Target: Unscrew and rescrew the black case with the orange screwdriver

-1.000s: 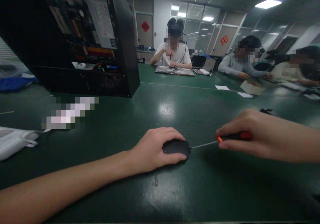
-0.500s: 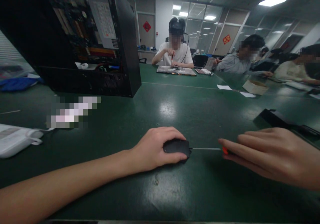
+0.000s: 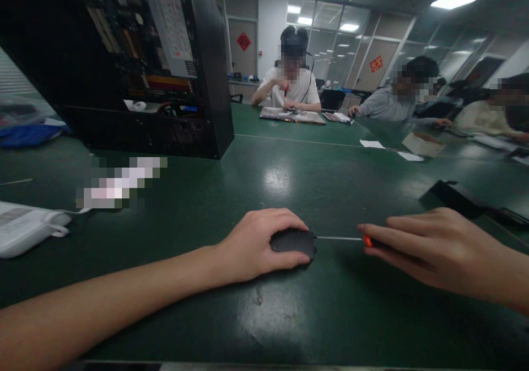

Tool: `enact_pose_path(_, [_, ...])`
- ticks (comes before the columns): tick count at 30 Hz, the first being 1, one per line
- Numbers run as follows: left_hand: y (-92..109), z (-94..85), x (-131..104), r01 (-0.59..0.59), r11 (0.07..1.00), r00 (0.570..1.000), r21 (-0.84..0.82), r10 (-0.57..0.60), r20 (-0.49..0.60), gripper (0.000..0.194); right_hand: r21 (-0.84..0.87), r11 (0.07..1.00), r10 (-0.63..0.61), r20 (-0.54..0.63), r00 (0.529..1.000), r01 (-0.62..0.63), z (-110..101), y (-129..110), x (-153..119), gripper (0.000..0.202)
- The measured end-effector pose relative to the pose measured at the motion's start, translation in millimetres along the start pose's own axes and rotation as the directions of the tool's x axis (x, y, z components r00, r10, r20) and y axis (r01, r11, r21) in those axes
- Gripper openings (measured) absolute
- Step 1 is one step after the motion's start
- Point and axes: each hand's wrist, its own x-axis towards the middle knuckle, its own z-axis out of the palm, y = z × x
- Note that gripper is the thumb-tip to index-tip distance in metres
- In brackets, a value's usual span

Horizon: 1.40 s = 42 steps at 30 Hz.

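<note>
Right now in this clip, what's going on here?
The left hand grips a small black device, perhaps a computer mouse, down on the green table. The right hand holds a screwdriver, its shaft level and its tip at the device's near-right end. A black computer case with its inside exposed stands at the far left. Across the table, a person in a white top works with a tool over a flat panel.

Left hand: gripped a small black device on the green table.
Right hand: held a screwdriver, its tip at the device's right end.
Computer case: stood open-sided, far left.
</note>
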Motion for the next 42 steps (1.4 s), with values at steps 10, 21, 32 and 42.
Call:
enact_pose_path(10, [0,0.1,-1,0.002,1.000,1.000,0.000,-0.002,-0.003,0.040,0.482,0.801,0.216,0.320,0.922,-0.355,32,14,3,0.028])
enact_pose_path(21, [-2,-17.3,-4,0.040,0.999,0.997,-0.024,-0.039,0.066,0.043,0.346,0.900,0.183,0.250,0.951,-0.264,44,20,3,0.033])
enact_pose_path(32, [-4,-16.0,-5,0.021,0.997,0.998,-0.075,-0.016,0.066,0.042,0.246,0.967,0.043,0.112,0.993,-0.070,24,29,13,0.026])
enact_pose_path(42, [-5,-16.0,-5,0.008,0.996,0.998,-0.090,-0.002,0.069,0.041,0.274,0.959,0.028,0.150,0.988,-0.069,29,28,30,0.027])
